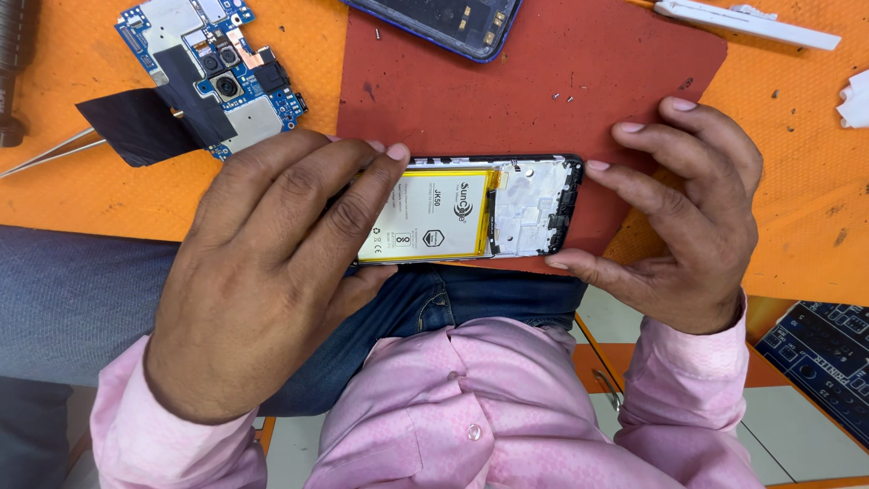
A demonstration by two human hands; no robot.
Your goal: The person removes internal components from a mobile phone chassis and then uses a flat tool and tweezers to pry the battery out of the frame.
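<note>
Centre of the frame, an opened phone frame (507, 210) lies flat, back cover off, its black rim rounded at the corners. Inside sits a glossy pale battery (430, 222) edged in yellow foil, and to its right a bare whitish plastic bay. The left hand (272, 272) grips the frame's left end, fingers draped across the top and reaching onto the battery, thumb tucked under the near edge. The right hand (688, 217) pinches the right end, fingertips pressed on the top corner and thumb against the lower corner. Beneath it all, a dull red mat (543, 81) with a smooth matte face, lying on an orange table surface (54, 181) with a pebbled texture. A few tiny screws (566, 96) dot the mat in the upper middle. Upper left, a blue circuit board (213, 72) with camera lenses and a black film flap, slim metal tweezers (45, 156) beside it. Top centre, a dark translucent back cover (444, 23); top right, a white plastic tool (747, 23).
</note>
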